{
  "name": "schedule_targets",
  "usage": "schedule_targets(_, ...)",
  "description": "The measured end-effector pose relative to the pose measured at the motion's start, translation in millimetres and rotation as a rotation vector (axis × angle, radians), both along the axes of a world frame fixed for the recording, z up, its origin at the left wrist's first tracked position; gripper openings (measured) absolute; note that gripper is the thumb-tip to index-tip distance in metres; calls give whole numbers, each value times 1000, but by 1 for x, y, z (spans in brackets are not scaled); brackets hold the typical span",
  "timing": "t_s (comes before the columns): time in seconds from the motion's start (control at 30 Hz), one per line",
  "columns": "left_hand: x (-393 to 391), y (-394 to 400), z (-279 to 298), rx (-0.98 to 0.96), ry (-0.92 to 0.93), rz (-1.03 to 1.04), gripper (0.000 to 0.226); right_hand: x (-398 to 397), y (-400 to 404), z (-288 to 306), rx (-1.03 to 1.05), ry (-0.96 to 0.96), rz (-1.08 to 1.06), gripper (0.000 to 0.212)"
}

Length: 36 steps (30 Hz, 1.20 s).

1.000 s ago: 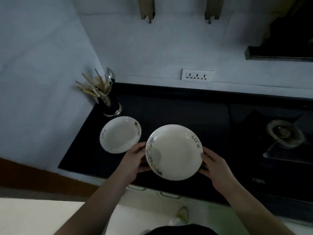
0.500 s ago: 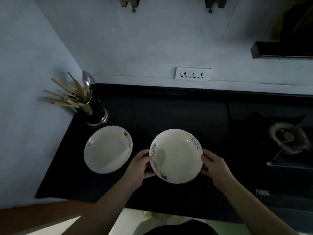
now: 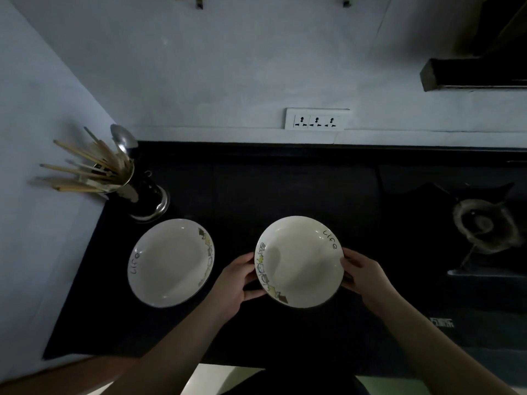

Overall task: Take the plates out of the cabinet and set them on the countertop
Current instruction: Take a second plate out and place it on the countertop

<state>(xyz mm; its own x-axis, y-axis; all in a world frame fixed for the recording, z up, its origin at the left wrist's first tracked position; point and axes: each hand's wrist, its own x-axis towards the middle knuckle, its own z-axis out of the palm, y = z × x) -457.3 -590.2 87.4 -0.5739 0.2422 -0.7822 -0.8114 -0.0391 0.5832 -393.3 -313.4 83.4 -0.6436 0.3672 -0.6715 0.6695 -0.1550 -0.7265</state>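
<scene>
A white plate (image 3: 299, 260) with a patterned rim and the word "life" is held level just above the black countertop (image 3: 256, 189). My left hand (image 3: 236, 283) grips its left edge and my right hand (image 3: 365, 277) grips its right edge. A second matching plate (image 3: 171, 262) lies flat on the countertop to the left, apart from the held one. The cabinet is out of view.
A metal holder with chopsticks and a spoon (image 3: 134, 183) stands in the back left corner by the wall. A gas burner (image 3: 484, 226) sits at the right. A wall socket strip (image 3: 316, 119) is behind the counter. A range hood (image 3: 473, 75) hangs upper right.
The held plate has moved forward over the countertop and lower toward it, with both hands still on its edges. The view has shifted closer over the counter.
</scene>
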Motion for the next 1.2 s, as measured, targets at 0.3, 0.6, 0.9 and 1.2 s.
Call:
schedule_targets(0.3, -2, 11, -2, -73, -39, 11, 33, 5, 8, -5, -25, -29, 14, 25)
schedule_targets(0.6, 1, 21, -5, -97, -51, 14, 43, 3, 15, -10, 5, -62, 10, 32)
schedule_targets(0.9, 1, 27, 2, -147, -38, 23, 31, -2, 17, -6, -18, -87, 17, 31)
schedule_targets(1.2, 3, 29, 14, -655, 288, -143, 32, 4, 15, 18, 396, -96, 256, 34)
